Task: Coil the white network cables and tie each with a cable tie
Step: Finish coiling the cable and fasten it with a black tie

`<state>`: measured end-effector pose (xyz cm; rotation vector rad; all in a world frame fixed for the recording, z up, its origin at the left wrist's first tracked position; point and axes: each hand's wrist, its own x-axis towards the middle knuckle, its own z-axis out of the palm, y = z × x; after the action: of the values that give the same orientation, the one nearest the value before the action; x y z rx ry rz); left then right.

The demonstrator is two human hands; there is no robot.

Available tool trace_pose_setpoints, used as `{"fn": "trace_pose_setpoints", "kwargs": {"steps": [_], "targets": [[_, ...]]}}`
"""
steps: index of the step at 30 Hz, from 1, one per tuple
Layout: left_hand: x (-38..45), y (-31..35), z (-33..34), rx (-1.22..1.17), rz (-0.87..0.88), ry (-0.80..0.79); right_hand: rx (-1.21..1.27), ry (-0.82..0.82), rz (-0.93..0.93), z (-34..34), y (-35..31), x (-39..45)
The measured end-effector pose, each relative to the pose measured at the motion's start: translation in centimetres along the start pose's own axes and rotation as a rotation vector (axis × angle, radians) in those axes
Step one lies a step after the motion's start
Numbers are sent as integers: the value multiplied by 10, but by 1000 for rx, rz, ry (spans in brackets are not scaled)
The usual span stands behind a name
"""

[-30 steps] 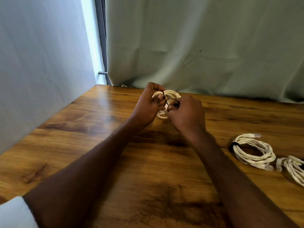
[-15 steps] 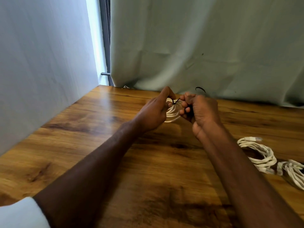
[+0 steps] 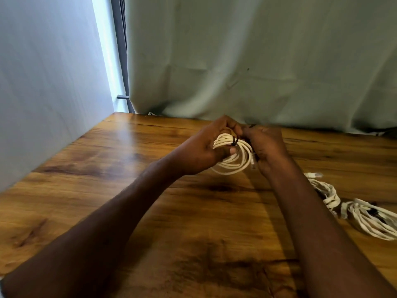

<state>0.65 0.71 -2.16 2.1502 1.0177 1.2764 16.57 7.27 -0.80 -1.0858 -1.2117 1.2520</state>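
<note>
Near the right edge of your brown wooden desk [image 3: 150, 211] lie two white coiled cables [image 3: 369, 220], each already wearing a dark tie. Farther back, toward the far edge, your left hand [image 3: 199, 151] curls its fingers around the round white network cable coil [image 3: 234, 155], held just above the desk. Your right hand [image 3: 266, 147] pinches the thin black cable tie [image 3: 235, 141] wrapped on it. If your left fingers loosen, the loops might spring apart before the tie is tight.
</note>
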Motion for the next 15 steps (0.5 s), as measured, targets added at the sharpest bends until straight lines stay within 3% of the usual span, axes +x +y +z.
{"fn": "trace_pose_setpoints", "kwargs": {"steps": [3, 5, 10, 15], "targets": [[-1, -2, 2, -39, -32, 75, 42, -250, 335, 3, 2, -3], [-2, -5, 4, -29, -76, 150, 23, -332, 432, 4, 3, -7], [-2, -12, 5, 139, -142, 343, -142, -290, 364, 7, 11, -2], [-3, -16, 4, 416, -145, 355, -212, -199, 242, 15, 12, -6]]}}
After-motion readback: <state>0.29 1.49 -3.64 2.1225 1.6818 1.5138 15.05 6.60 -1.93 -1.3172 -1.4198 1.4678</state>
